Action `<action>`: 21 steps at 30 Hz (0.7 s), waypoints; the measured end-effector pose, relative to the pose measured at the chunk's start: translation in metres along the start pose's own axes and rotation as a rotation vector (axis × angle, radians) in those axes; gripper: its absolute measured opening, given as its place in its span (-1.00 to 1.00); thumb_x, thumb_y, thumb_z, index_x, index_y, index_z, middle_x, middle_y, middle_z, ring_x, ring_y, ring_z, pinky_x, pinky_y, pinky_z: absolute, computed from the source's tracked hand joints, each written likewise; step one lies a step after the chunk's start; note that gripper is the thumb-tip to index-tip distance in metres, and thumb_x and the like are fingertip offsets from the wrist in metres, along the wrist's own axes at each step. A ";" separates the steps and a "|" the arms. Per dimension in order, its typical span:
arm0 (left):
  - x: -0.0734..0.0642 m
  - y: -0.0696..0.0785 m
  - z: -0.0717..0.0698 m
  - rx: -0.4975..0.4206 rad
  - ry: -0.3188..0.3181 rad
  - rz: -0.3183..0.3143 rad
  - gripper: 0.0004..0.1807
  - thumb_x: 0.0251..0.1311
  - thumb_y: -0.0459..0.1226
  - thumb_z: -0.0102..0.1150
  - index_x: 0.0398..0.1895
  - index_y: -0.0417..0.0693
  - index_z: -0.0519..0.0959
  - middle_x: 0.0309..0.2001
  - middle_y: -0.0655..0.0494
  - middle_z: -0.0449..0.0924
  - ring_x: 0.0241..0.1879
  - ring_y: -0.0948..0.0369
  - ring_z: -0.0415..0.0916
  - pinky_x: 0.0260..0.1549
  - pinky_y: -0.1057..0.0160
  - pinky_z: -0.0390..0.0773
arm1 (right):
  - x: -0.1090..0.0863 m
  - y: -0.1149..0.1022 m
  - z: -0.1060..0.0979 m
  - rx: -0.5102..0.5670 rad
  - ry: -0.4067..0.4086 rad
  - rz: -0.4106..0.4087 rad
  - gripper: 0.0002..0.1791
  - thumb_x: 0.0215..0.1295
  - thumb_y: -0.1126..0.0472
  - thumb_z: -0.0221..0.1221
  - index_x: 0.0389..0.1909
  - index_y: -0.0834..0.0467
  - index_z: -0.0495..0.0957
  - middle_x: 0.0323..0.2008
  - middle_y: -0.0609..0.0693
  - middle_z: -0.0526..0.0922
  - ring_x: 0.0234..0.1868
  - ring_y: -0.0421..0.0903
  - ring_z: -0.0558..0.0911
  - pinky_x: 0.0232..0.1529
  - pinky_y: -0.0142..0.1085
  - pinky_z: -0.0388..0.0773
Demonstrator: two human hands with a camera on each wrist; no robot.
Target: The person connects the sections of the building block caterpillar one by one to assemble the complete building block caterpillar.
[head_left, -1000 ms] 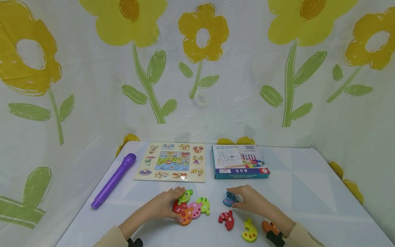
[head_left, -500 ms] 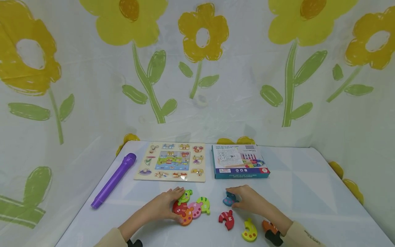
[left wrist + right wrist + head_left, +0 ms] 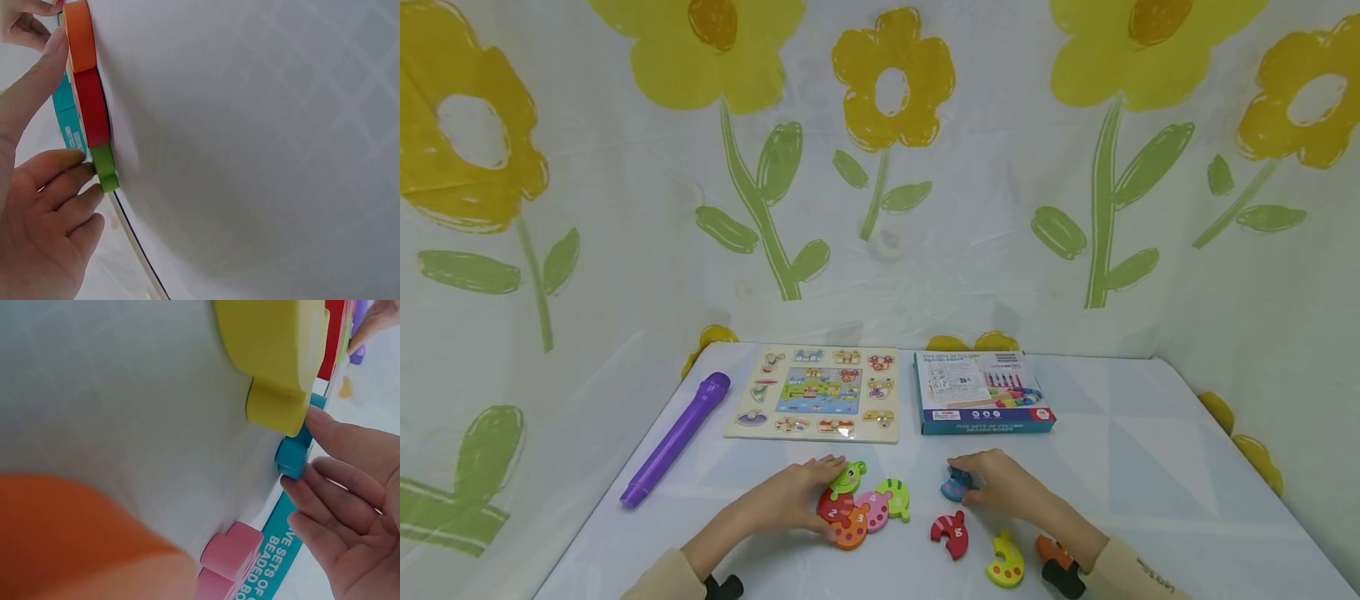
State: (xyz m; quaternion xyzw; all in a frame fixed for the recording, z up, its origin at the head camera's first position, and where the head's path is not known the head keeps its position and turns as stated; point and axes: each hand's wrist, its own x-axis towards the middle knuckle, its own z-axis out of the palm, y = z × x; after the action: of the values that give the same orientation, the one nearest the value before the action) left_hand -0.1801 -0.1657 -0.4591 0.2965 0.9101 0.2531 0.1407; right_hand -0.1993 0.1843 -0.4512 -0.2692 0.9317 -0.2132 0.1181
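Note:
In the head view, my left hand [image 3: 786, 497] lies round the left side of several joined, numbered caterpillar puzzle pieces. Its fingers are at the green smiling head [image 3: 848, 480], beside the red 2 piece [image 3: 835, 506]; its thumb touches the orange 3 piece [image 3: 850, 531]. The pink 4 piece [image 3: 874, 510] and a striped green piece [image 3: 895, 500] continue the chain to the right. Across a gap, my right hand [image 3: 1007, 483] pinches a blue puzzle piece [image 3: 956, 487] between thumb and fingers. The right wrist view shows the thumb against this blue piece [image 3: 294, 456].
Nearer me lie a red 8 piece [image 3: 951, 534], a yellow spotted piece [image 3: 1006, 562] and an orange piece [image 3: 1052, 552] beneath my right forearm. A pink piece [image 3: 228, 553] shows by the right hand. Behind are a purple tube [image 3: 677, 437], a picture board [image 3: 760, 425] and a box [image 3: 985, 393].
Both hands keep their grip. The joined pieces and the blue piece have shifted very slightly to the left with them; the other things have stayed put.

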 end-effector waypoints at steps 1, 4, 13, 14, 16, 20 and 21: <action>0.000 0.000 0.000 -0.005 -0.002 0.001 0.06 -0.19 0.16 0.44 0.39 -0.14 0.30 0.41 -0.04 0.21 0.41 -0.05 0.10 0.32 -0.13 0.17 | 0.000 0.000 0.000 0.000 0.000 0.002 -0.45 0.02 0.28 0.43 0.11 0.24 0.58 0.06 0.11 0.64 0.12 0.07 0.58 0.06 -0.05 0.56; -0.001 0.000 -0.001 -0.007 -0.004 0.001 0.06 -0.20 0.15 0.45 0.39 -0.15 0.30 0.41 -0.03 0.21 0.41 -0.06 0.09 0.33 -0.14 0.15 | -0.002 -0.002 -0.002 0.015 0.006 0.007 -0.46 0.05 0.27 0.42 0.11 0.24 0.58 0.06 0.12 0.63 0.13 0.09 0.57 0.07 -0.02 0.55; -0.001 -0.001 -0.002 -0.020 -0.003 -0.006 0.06 -0.21 0.14 0.46 0.39 -0.14 0.30 0.41 -0.01 0.23 0.42 -0.06 0.08 0.33 -0.15 0.13 | -0.007 -0.005 -0.007 0.024 0.043 -0.020 -0.47 0.06 0.24 0.42 0.10 0.25 0.58 0.05 0.12 0.64 0.12 0.11 0.57 0.05 -0.02 0.56; -0.001 -0.001 -0.001 -0.020 0.000 -0.006 0.06 -0.21 0.14 0.47 0.39 -0.14 0.30 0.41 -0.01 0.22 0.42 -0.07 0.08 0.33 -0.15 0.13 | -0.007 -0.005 -0.007 0.026 0.044 -0.021 -0.47 0.06 0.23 0.42 0.10 0.25 0.58 0.05 0.11 0.64 0.12 0.11 0.57 0.05 -0.02 0.56; -0.001 -0.001 -0.001 -0.019 0.005 -0.005 0.06 -0.21 0.12 0.48 0.39 -0.15 0.30 0.41 -0.03 0.22 0.41 -0.07 0.08 0.33 -0.15 0.13 | -0.008 -0.005 -0.007 0.029 0.049 -0.024 -0.47 0.06 0.22 0.42 0.10 0.25 0.58 0.05 0.10 0.64 0.12 0.10 0.58 0.05 -0.02 0.57; 0.000 -0.001 0.001 -0.014 0.005 -0.010 0.04 -0.21 0.11 0.48 0.38 -0.15 0.31 0.41 -0.04 0.22 0.41 -0.06 0.09 0.33 -0.13 0.14 | -0.009 -0.008 -0.007 0.040 0.057 -0.039 -0.46 0.06 0.21 0.42 0.11 0.24 0.58 0.05 0.09 0.64 0.11 0.09 0.58 0.04 -0.03 0.57; 0.000 0.000 0.001 -0.014 0.004 -0.011 0.04 -0.20 0.10 0.48 0.38 -0.15 0.31 0.41 -0.04 0.22 0.41 -0.06 0.10 0.33 -0.13 0.15 | -0.010 -0.009 -0.007 0.044 0.057 -0.040 -0.46 0.06 0.22 0.42 0.11 0.25 0.58 0.05 0.09 0.64 0.11 0.08 0.58 0.04 -0.03 0.57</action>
State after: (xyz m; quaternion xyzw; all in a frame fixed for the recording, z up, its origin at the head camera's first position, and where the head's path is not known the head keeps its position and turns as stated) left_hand -0.1799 -0.1655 -0.4601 0.2899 0.9102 0.2593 0.1426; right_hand -0.1895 0.1851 -0.4401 -0.2789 0.9243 -0.2433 0.0932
